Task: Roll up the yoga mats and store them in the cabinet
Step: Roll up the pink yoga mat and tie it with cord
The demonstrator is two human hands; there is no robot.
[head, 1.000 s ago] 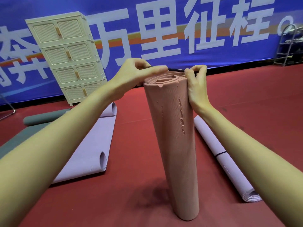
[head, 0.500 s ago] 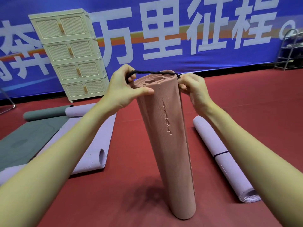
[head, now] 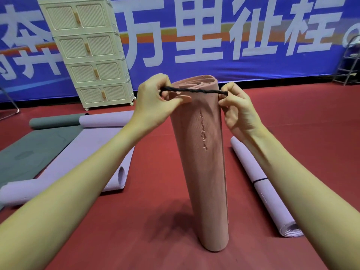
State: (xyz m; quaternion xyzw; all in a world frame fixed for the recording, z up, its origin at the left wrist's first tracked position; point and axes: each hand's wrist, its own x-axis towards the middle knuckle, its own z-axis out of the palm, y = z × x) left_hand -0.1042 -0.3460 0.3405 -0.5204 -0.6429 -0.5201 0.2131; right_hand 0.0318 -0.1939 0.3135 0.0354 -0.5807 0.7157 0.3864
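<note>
We stretch a black band (head: 194, 91) over the top of the upright pink mat (head: 200, 162).

Our left hand (head: 155, 100) and right hand (head: 236, 110) each pinch one band end, the rolled mat standing on the floor between them; the cabinet (head: 87, 51) stands beyond our left hand.

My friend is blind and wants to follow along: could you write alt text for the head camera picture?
Two bare hands, left hand and right hand, stretch a black band across the top of a rolled pink yoga mat standing upright on a red floor. A banded lilac roll lies right; grey and lilac mats lie part-unrolled left, before a cream cabinet.
</note>
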